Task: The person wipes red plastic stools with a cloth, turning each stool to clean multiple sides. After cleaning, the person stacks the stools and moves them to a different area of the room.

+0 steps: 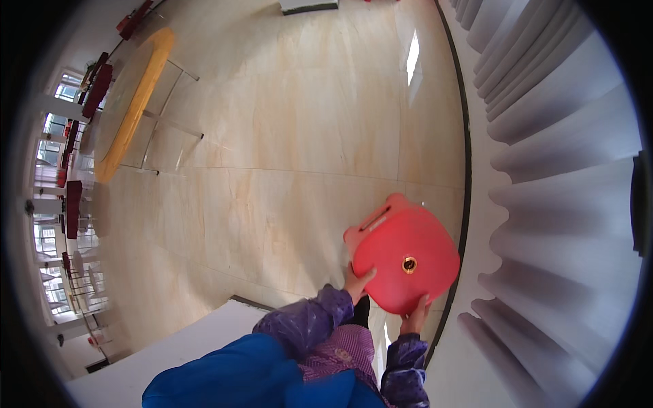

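A red plastic stool (pixel 398 239), tipped so that its seat faces me, is between my two hands. A round brass-coloured ring with a dark middle shows on the seat, and a slot in its far left side. My left hand (pixel 360 283) grips the stool's left edge, with the thumb on the seat. At the near right edge my right hand (pixel 417 316) holds it too, its fingers partly hidden. Purple sleeve covers are on both forearms. Whether the stool touches the floor I cannot tell.
Grey curtains (pixel 551 204) hang along the right above a dark baseboard (pixel 465 153). A wood-edged folding table (pixel 135 117) stands on the tiled floor at the left. Dark red furniture (pixel 74 209) lies beyond it. A white surface (pixel 168 336) is at my lower left.
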{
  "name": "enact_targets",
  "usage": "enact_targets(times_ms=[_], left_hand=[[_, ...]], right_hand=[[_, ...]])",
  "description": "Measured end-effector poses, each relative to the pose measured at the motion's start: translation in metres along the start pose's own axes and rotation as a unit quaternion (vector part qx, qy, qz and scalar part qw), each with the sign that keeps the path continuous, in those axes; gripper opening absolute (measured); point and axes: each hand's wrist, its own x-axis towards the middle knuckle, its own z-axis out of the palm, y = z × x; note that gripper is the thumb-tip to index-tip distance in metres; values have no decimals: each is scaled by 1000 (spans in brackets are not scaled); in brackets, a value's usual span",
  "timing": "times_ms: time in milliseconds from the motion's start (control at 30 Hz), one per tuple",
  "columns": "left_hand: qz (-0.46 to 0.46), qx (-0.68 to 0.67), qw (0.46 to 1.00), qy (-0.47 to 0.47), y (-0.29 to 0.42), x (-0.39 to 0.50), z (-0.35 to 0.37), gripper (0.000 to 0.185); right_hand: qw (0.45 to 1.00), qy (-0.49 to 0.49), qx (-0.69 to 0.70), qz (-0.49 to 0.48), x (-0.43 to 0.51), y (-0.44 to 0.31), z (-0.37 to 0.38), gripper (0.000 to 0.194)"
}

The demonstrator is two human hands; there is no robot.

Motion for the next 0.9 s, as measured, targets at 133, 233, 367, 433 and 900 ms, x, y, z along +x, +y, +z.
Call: enact_targets(times_ms=[133, 233, 367, 433, 900], left_hand=[[43, -42, 998, -28, 63, 42, 22, 114], [65, -93, 993, -21, 116, 73, 50, 118], [92, -54, 994, -23, 211, 122, 82, 106], [106, -52, 993, -24, 257, 145, 96, 96], [259, 21, 964, -48, 539, 317, 190, 82]], right_hand=[[999, -24, 8, -44, 29, -42, 67, 70], [999, -34, 11, -18, 53, -85, 114, 62], [998, -50, -24, -38, 82, -134, 194, 64], [996, -52, -55, -44, 97, -157, 233, 64], [992, -101, 47, -58, 191, -321, 519, 57]])
